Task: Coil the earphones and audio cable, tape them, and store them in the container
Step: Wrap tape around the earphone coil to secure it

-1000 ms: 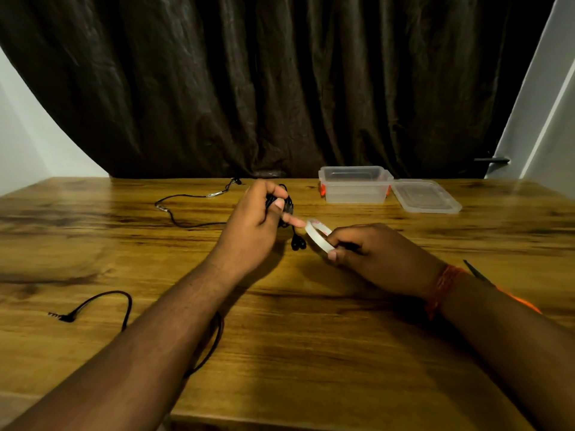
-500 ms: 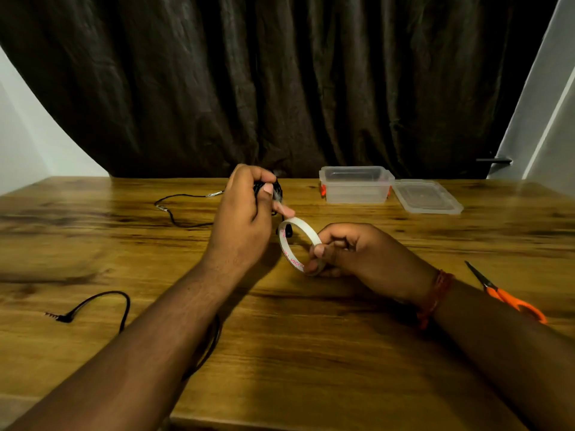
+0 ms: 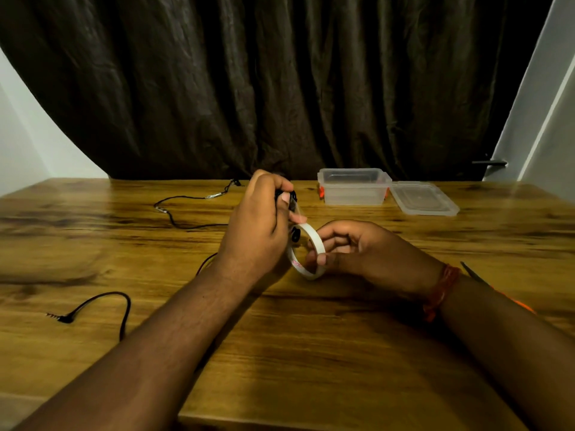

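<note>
My left hand (image 3: 259, 225) is raised above the table's middle and grips the coiled black earphones (image 3: 291, 200), mostly hidden in the fist; an earbud (image 3: 295, 234) hangs below. My right hand (image 3: 357, 250) pinches a white tape roll (image 3: 306, 251) just right of the left hand. A clear strip of tape runs from the roll up to the coil. The black audio cable (image 3: 105, 301) lies at the left front, its plug pointing left. The clear container (image 3: 353, 186) stands open at the back.
The container's lid (image 3: 423, 199) lies to its right. A loose stretch of earphone wire (image 3: 186, 209) lies on the wooden table (image 3: 311, 353) behind my left hand. Orange-handled scissors (image 3: 485, 281) peek out behind my right forearm. A dark curtain hangs behind.
My left hand has risen with the earphone coil. My right hand has drawn the tape roll down and toward me, stretching a strip of tape between roll and coil.
</note>
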### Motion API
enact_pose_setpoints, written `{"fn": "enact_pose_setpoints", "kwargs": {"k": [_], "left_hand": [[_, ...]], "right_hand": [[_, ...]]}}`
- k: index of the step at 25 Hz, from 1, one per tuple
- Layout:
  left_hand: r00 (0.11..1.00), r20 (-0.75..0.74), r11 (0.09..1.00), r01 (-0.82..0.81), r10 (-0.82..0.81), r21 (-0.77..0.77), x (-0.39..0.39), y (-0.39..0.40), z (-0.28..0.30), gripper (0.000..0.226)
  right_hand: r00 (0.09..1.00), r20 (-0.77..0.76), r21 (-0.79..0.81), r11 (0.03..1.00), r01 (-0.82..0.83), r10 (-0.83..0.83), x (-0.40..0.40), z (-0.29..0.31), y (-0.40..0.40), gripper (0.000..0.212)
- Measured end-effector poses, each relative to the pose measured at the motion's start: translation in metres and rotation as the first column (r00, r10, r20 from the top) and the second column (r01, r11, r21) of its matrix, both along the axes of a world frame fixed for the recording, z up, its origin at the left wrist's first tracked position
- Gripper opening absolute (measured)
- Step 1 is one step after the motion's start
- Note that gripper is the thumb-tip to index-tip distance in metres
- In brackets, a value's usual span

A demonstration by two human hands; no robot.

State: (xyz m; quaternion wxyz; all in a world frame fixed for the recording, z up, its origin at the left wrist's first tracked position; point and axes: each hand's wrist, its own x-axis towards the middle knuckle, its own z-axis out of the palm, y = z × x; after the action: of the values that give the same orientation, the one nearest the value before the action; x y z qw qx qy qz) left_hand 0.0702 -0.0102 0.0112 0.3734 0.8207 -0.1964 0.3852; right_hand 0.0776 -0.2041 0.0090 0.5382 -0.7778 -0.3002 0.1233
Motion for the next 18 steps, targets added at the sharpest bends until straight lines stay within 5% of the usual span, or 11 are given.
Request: {"fn": "enact_pose_setpoints", "kwargs": {"k": [3,8,13,18], "left_hand": [[1.000,0.003,1.000,0.012,-0.012,0.008,-0.002,-0.003,0.000,0.012],[0.999,0.012,0.999,0.044,-0.044,0.016,-0.007,-0.004,0.002,0.012],[0.998,0.023,0.998,0.061,-0.061,0.026,-0.010,-0.004,0.004,0.010],[0.998,0.014,0.998,0.054,-0.055,0.041,-0.017,-0.009,0.004,0.012]], "right_hand": [[0.999,0.031,-0.048,0.998,0.038,-0.037,0.000,0.013,-0.012,0.027],[0.833,0.383,-0.113,0.875,0.471,-0.400,-0.013,0.038,-0.068,0.013],[0.686,0.535,-0.534,0.431,0.727,-0.493,-0.062,0.016,-0.125,0.008],[0.578,0.629,-0.524,0.266,0.809,-0.519,-0.081,-0.002,-0.131,0.008]]}}
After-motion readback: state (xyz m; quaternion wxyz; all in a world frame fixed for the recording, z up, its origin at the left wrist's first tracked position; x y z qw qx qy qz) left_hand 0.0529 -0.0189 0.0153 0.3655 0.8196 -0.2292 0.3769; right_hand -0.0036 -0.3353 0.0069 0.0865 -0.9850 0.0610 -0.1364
